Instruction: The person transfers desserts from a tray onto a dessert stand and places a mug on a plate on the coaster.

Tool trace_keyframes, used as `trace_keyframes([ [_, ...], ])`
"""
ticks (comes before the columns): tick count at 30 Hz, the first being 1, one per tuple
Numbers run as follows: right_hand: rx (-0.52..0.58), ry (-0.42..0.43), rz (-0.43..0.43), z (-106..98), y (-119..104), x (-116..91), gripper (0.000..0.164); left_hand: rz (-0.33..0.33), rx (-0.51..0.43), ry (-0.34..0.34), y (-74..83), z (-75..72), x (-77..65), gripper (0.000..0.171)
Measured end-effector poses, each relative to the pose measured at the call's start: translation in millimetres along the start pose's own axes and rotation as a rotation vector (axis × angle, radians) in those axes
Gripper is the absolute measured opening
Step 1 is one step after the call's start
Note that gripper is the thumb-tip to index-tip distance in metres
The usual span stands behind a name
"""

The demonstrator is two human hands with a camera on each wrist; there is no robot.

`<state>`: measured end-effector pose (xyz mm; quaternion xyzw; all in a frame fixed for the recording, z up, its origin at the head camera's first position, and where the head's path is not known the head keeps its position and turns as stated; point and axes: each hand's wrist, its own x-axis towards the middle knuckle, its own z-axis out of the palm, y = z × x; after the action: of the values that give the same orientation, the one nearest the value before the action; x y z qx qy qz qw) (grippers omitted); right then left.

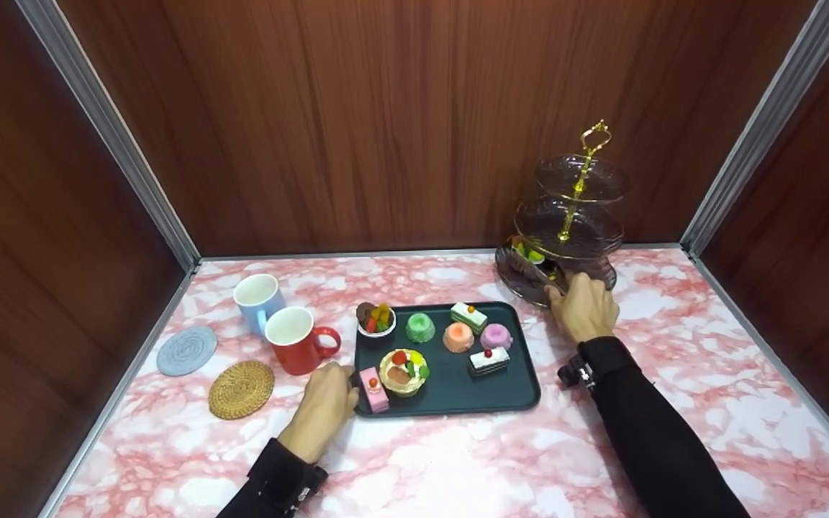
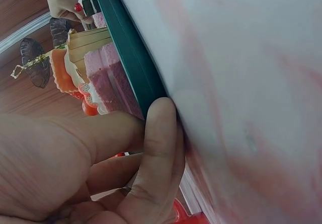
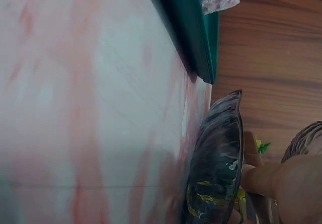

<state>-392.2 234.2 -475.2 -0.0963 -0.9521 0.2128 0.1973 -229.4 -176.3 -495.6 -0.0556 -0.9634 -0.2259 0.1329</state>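
My left hand (image 1: 324, 404) pinches the left edge of a dark green tray (image 1: 443, 394), thumb above and fingers at the rim in the left wrist view. Beside those fingers sits a pink cake slice (image 1: 374, 391). At the back right, my right hand (image 1: 587, 309) reaches over the bottom plate (image 1: 519, 280) of a three-tier stand (image 1: 578, 187). It grips what look like tongs (image 1: 558, 275), mostly hidden by the hand. Near their far end, a small fruit dessert (image 1: 527, 252) is on the bottom plate. Whether the tongs touch it, I cannot tell.
On the tray are a fruit tart (image 1: 404, 373), a fruit cup (image 1: 376, 320), cake slices (image 1: 488, 362) and small jelly-like domes (image 1: 420, 328). Left of it stand a red mug (image 1: 296, 345) and a blue mug (image 1: 256, 298), near a grey coaster (image 1: 187, 350) and a woven coaster (image 1: 241, 390).
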Motion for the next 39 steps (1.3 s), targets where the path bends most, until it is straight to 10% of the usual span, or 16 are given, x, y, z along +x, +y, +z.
trace_keyframes([
  [39,0.004,0.028,-0.116,-24,9,-34,0.051,0.007,0.004,-0.002,-0.2,1.6,-0.3,0.017],
])
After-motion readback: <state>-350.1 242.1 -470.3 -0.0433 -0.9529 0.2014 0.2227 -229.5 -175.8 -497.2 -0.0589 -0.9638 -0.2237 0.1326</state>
